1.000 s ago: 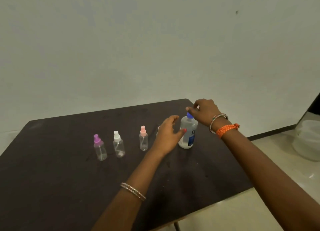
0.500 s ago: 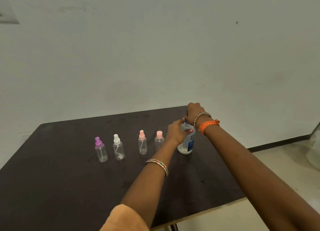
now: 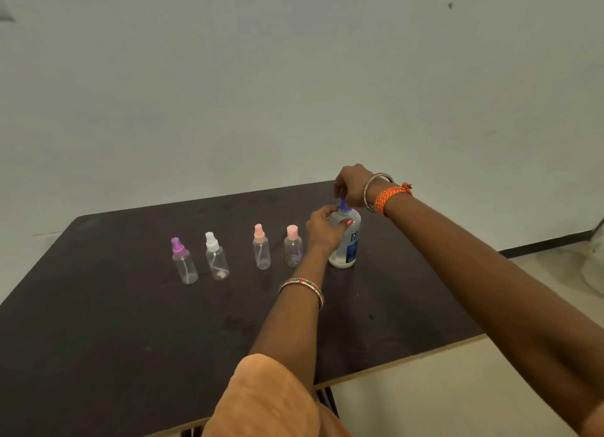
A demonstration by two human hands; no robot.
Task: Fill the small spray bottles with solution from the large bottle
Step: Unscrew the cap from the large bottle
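Since the earlier pictures: left hand (image 3: 323,230) has closed in from beside the large bottle (image 3: 345,240) to wrap its shoulder; right hand (image 3: 351,184), formerly low on the blue cap (image 3: 343,205), now sits a little higher above it. Fourth small bottle, once hidden behind the left hand, now shows.

Hands. Left: fingers and thumb curled round the upper body of the large bottle, steadying it. Right: fingertips pinched at the top of the blue cap; whether the cap is loosened or lifted cannot be told.

Large bottle. Upright on the dark tabletop (image 3: 114,322), right end of the row, clear liquid inside, blue label facing the camera.

Small bottles, four, upright in a row to the left of the large bottle, all capped:
- purple-topped spray bottle (image 3: 184,261), far left;
- white-topped spray bottle (image 3: 216,256), just beside it;
- pink-topped spray bottle (image 3: 261,248), further right;
- pink flat-capped bottle (image 3: 293,247), just beside the left hand.

All four look clear and empty, though a low level would be hard to see.

Progress, judged: at the very start. Opening the large bottle is the step in hand. Left to do: get its cap off, unscrew each small top, pour into each, and recap all.
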